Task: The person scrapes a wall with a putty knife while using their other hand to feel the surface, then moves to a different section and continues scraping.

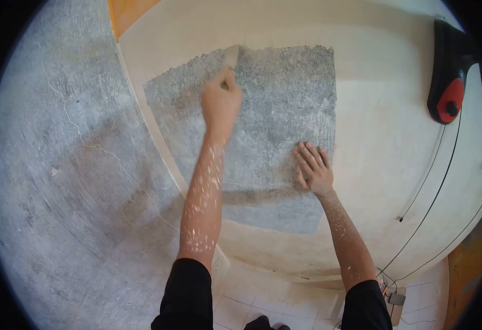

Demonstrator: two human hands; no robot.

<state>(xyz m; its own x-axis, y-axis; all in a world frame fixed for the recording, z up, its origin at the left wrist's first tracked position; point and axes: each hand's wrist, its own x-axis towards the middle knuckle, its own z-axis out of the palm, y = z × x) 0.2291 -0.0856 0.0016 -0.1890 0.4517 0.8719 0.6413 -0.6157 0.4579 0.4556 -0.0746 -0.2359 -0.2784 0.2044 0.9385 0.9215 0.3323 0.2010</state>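
Note:
My left hand (pixel 220 107) is closed around a scraper (pixel 231 56), a flat, pale blade that meets the wall at the upper edge of a bare grey patch (pixel 285 104). Cream paint surrounds this patch, and its top border is ragged. Lower and to the right, my right hand (pixel 315 170) lies with fingers spread against the grey surface, holding nothing. Pale flakes dot both forearms, most thickly the left one. The scraper's handle is hidden inside my fist.
A grey wall (pixel 70 165) with a thin crack stands on the left past a corner. At right hang a black-and-red device (pixel 447 82) and dark cables (pixel 444 181). Below are a tiled floor (pixel 274 311), my dark shoe (pixel 260 323) and a small box (pixel 396 300).

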